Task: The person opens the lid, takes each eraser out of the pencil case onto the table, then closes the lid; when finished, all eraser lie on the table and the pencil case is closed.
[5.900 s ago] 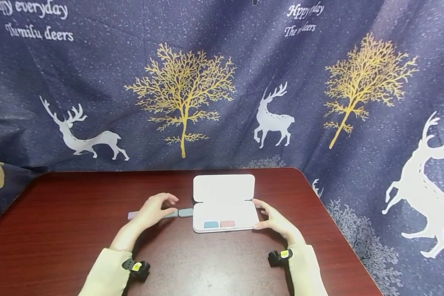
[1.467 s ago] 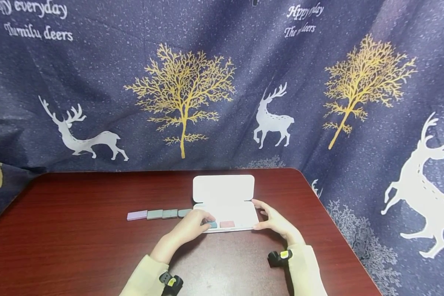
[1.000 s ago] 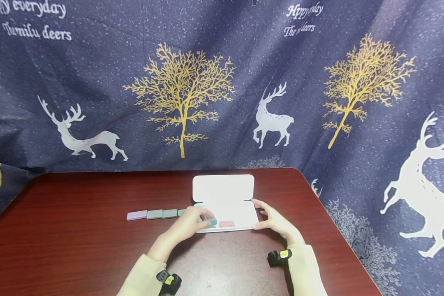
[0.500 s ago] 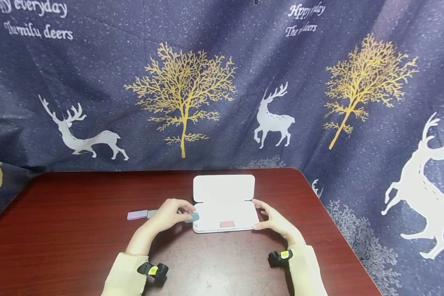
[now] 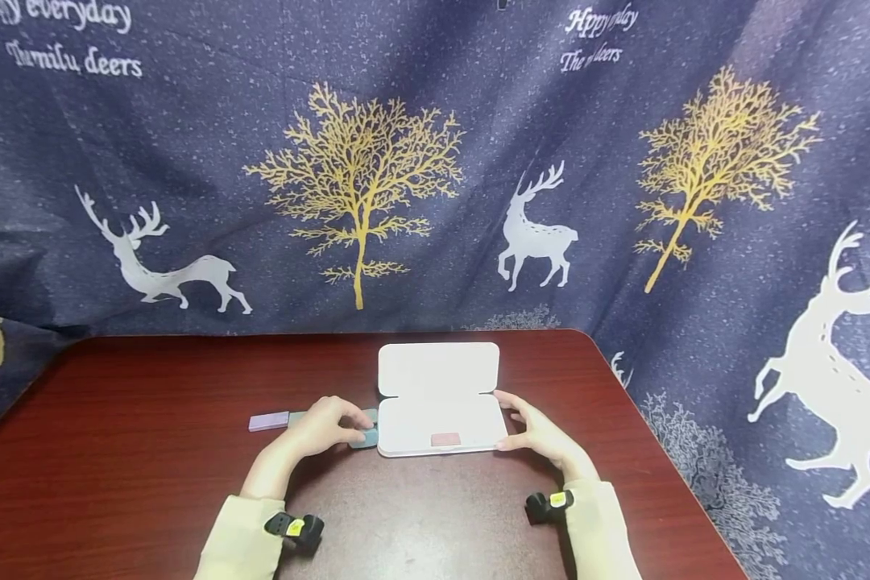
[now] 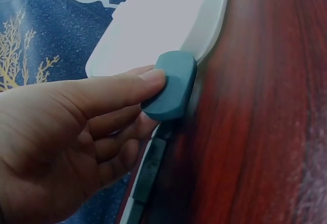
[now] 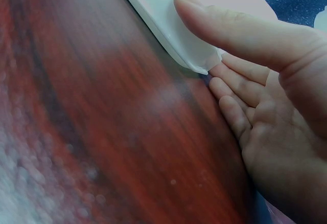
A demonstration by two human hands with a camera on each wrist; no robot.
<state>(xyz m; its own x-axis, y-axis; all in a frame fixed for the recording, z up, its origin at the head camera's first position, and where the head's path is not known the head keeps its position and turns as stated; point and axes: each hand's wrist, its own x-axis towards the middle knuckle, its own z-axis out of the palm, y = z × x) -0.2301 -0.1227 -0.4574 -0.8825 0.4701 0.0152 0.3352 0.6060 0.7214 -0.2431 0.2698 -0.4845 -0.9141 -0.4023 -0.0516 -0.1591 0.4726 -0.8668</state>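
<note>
My left hand (image 5: 322, 425) pinches a flat teal block with rounded ends (image 6: 171, 86) between thumb and fingers. The block is just off the left end of an open white hinged case (image 5: 435, 415), close to a row of similar blocks. In the left wrist view it overlaps the case's corner. My right hand (image 5: 540, 433) holds the right end of the case, its thumb over the rim and fingers at the side. Inside the case, near the front wall, lies a pink block (image 5: 445, 440). The case's lid (image 5: 438, 368) stands raised at the back.
A lavender block (image 5: 268, 421) lies at the left end of the row, beside a pale green one (image 5: 297, 417); my left hand partly hides the others. The red-brown wooden table (image 5: 152, 483) ends at a dark blue patterned cloth (image 5: 435, 201) behind.
The teal block was lifted out of the case by my left hand and carried left to the row's right end, then lowered. My right hand has stayed at the case.
</note>
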